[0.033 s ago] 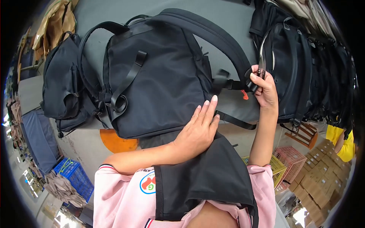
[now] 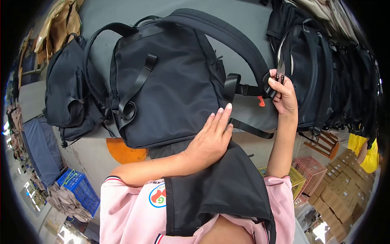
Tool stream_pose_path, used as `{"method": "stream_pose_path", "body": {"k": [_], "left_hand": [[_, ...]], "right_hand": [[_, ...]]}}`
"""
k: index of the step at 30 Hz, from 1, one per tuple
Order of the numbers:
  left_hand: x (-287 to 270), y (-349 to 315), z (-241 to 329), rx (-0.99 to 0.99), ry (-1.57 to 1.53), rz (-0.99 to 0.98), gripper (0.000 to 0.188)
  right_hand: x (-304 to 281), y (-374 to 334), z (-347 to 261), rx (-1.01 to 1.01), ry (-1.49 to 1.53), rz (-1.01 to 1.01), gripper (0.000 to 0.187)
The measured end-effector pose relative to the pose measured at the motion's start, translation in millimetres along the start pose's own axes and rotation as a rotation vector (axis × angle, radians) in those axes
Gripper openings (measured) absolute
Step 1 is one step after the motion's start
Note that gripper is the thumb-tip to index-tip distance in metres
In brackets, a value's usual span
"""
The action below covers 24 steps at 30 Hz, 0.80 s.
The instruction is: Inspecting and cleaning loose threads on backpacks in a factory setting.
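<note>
Black backpack point(image 2: 166, 89): lying on grey table point(image 2: 250, 20) | Left hand point(image 2: 209, 141): flat, fingers extended, upon backpack's lower right corner | Right hand point(image 2: 284, 95): gripping shoulder strap point(image 2: 233, 33) end and snips point(image 2: 282, 68), right of backpack | Judged technique: left palm steadies fabric; blades best angled clear of strap.

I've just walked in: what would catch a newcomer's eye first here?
Probably the big black backpack filling the middle of the grey table, with the person's left hand spread flat by its lower right corner. Next, at the right, the right hand grips a padded strap near its end, together with what look like snips. A small orange-red piece shows brightly just left of that hand.
</note>
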State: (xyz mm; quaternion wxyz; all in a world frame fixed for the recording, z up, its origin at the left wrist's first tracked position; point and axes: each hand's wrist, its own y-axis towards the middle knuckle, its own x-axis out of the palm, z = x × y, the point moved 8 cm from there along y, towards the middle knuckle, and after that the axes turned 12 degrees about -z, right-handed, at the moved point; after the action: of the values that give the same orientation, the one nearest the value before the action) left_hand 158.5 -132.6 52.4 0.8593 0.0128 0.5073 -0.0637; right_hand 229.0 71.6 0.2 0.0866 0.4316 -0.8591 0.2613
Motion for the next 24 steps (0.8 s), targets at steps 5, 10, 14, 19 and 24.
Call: {"method": "stream_pose_path", "body": {"k": [5, 10, 14, 19, 24], "left_hand": [[-9.7, 4.6, -10.6, 0.104, -0.050, 0.155, 0.030], [-22.4, 20.0, -68.1, -0.182, -0.878, 0.301, 0.036], [-69.1, 22.7, -57.1, -0.052, -0.772, 0.501, 0.046], [-82.8, 49.4, -51.4, -0.004, -1.103, 0.308, 0.020], [-14.1, 49.0, -134.5, -0.292, -1.971, 0.357, 0.025]], "right_hand": [[27.0, -4.8, -13.8, -0.018, 0.046, -0.100, 0.022], [63.6, 2.2, -17.4, -0.034, 0.100, -0.023, 0.020], [117.1, -11.2, -58.1, -0.098, 0.035, -0.131, 0.016], [165.1, -9.0, -108.0, -0.237, -0.265, -0.194, 0.016], [95.5, 27.3, -36.0, -0.246, -0.568, 0.100, 0.022]]}}
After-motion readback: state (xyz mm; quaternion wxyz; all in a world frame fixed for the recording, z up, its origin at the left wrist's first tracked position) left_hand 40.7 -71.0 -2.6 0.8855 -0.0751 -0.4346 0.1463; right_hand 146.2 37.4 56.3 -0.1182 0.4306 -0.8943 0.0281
